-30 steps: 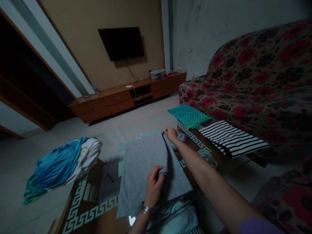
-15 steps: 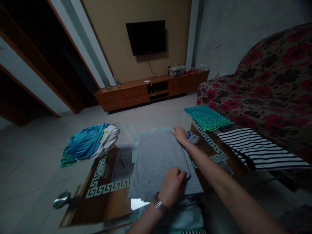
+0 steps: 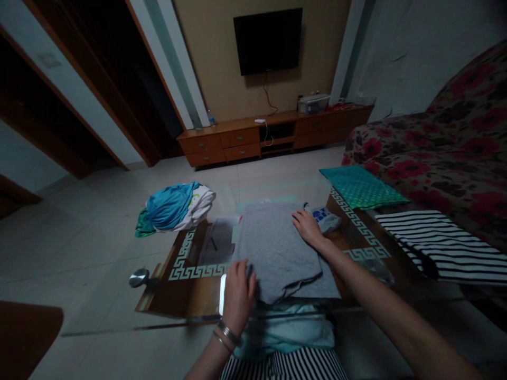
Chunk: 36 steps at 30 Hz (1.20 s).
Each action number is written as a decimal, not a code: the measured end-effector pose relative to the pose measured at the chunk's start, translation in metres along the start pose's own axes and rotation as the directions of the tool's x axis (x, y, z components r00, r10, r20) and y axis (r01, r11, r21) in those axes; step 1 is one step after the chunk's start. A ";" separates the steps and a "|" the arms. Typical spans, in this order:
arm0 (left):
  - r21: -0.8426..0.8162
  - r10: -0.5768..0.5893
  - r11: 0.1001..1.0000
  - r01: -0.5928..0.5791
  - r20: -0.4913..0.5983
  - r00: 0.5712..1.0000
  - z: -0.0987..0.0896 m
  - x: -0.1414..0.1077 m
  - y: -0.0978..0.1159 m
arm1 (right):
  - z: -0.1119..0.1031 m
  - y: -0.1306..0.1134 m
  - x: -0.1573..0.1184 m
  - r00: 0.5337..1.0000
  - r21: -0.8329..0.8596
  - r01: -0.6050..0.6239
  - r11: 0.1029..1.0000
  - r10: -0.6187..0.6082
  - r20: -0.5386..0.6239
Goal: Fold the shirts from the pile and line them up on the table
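Observation:
A grey folded garment (image 3: 277, 248) lies on the glass-topped table, its lower right part layered and the near edge uneven. My right hand (image 3: 309, 228) rests on the garment's upper right edge with the fingers stretched out. At the near left edge is my left hand (image 3: 238, 290), thumb apart from the fingers, wearing bracelets at the wrist. Its fingertips are at the cloth, and I cannot tell whether they press on it. Below the table edge, pale teal cloth (image 3: 289, 327) and black-and-white striped cloth (image 3: 285, 364) show at my lap.
A pile of blue, white and green clothes (image 3: 174, 206) sits at the table's far left. On the right lie a folded green-teal garment (image 3: 364, 187) and a striped garment (image 3: 443, 245), beside a flowered sofa (image 3: 447, 142). A plastic bag (image 3: 327, 219) is just past my right hand.
My left hand has moved left from the garment's lower right part to its near left edge. The right hand stays at the upper right. The camera view has shifted.

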<state>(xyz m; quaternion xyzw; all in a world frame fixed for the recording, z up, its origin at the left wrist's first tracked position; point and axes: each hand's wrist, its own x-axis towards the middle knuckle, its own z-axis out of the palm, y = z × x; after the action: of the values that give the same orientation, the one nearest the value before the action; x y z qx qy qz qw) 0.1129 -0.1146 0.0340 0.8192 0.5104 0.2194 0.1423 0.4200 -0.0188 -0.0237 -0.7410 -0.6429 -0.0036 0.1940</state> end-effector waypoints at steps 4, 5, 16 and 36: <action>0.019 -0.175 0.984 0.175 0.180 0.968 -0.010 0.018 -0.016 | -0.007 -0.007 -0.006 0.999 0.011 -0.037 0.999 0.037 0.005; 0.003 -0.185 0.982 0.189 0.228 0.956 -0.012 0.021 -0.017 | -0.008 -0.008 -0.009 0.999 0.011 -0.048 0.999 0.048 0.006; 0.169 -0.143 0.980 0.108 0.213 0.966 -0.019 0.007 -0.020 | -0.001 -0.006 -0.028 0.997 -0.057 -0.060 0.997 0.057 -0.044; 0.343 0.142 0.899 -0.273 0.361 0.922 0.009 0.021 -0.009 | -0.040 -0.056 -0.124 0.999 0.030 -0.029 0.999 0.030 -0.033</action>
<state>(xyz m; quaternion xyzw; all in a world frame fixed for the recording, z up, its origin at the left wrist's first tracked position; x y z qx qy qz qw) 0.1181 -0.0919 0.0267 0.9062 0.4212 -0.0104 0.0361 0.3547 -0.1434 -0.0023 -0.7474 -0.6284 -0.0034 0.2157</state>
